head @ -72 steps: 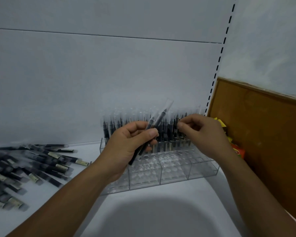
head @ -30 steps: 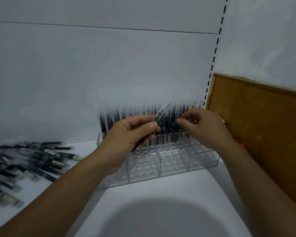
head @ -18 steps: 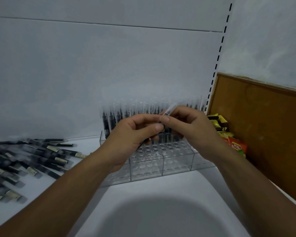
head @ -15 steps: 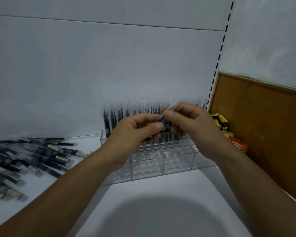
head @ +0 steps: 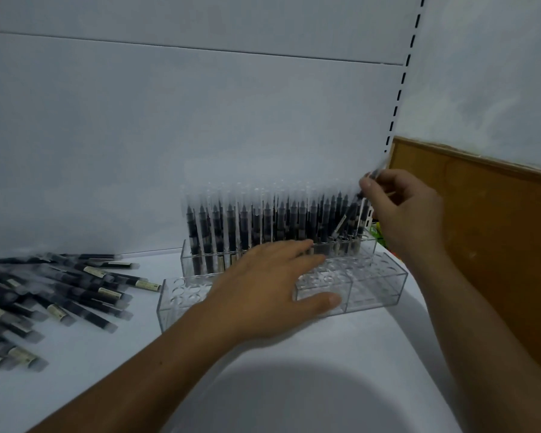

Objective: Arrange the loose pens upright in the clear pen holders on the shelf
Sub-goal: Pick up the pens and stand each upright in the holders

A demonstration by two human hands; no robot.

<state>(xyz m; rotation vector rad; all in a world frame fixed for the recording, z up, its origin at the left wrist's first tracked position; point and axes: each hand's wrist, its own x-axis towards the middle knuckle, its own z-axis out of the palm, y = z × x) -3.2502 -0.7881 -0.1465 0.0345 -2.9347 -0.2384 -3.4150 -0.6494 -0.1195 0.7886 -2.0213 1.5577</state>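
Clear plastic pen holders [head: 375, 285] are pressed by the flat, straight-fingered left hand [head: 269, 289]. A black pen [head: 355, 204] is pinched, tilted, by the right hand [head: 403, 207] at the rear row's right end. Loose pens [head: 75, 285] are heaped on the shelf [head: 107, 370] nearby.

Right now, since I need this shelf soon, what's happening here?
A person is stocking a shelf. The right hand pinches a pen, tilted, at the right end of the packed back holder. The left hand rests flat on the front holder, whose visible holes are empty. Many loose pens lie at the left.
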